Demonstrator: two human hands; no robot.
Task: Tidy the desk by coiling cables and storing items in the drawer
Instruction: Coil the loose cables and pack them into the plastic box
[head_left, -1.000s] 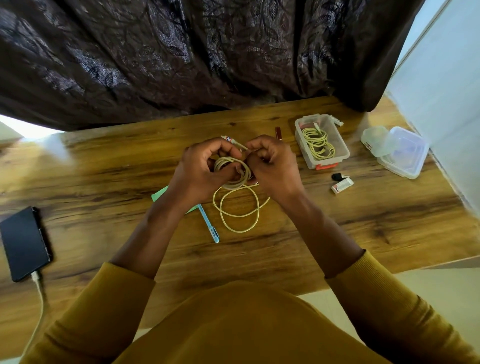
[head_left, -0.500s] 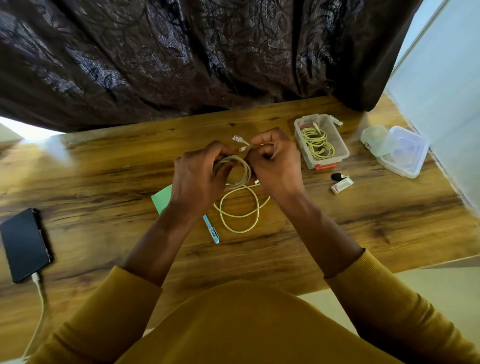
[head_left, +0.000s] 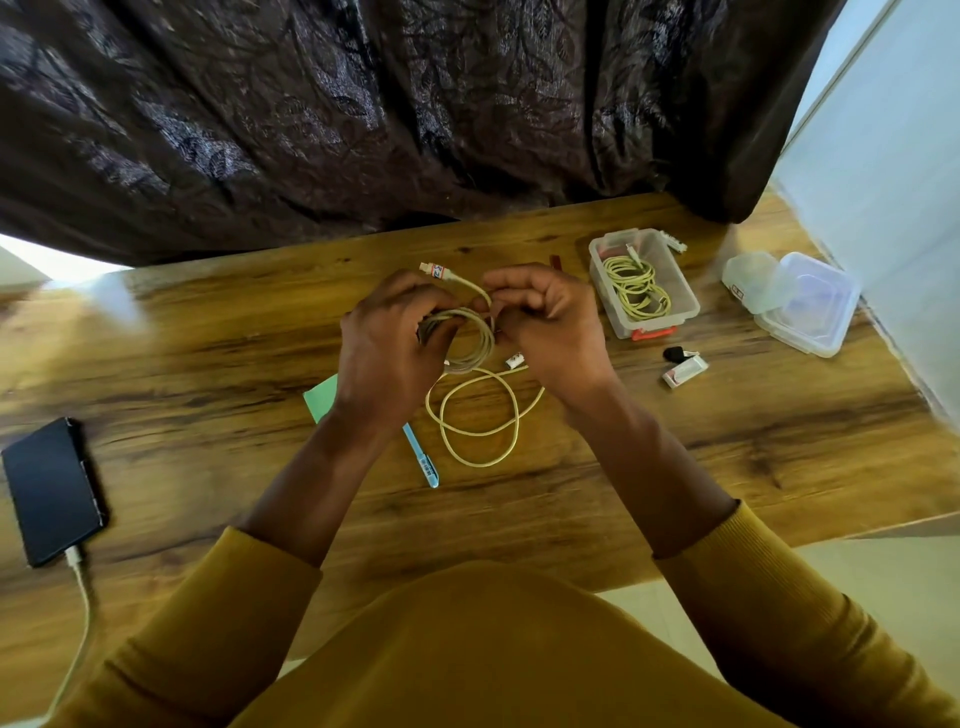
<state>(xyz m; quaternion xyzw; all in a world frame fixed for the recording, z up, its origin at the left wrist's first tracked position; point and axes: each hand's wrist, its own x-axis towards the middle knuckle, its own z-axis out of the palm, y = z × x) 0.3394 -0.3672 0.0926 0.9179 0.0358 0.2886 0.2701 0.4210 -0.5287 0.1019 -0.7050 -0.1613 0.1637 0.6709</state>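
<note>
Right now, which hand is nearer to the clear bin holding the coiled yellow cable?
Right. The right hand sits just beside the clear bin, on its left in the picture, pinching the cable. The left hand grips the coil farther off, beyond the right hand.

Pale yellow cable (head_left: 480, 415) loops in my hands. Counter (head_left: 727, 441): honey-brown wood, dark grain streaks. Curtain (head_left: 415, 114) dark brown, shiny leaf pattern. Clear bin (head_left: 675, 312), red latch, yellow cables inside. Light blue pen (head_left: 423, 460); green paper (head_left: 322, 402); black phone (head_left: 49, 488); my mustard sleeves (head_left: 218, 623).
</note>
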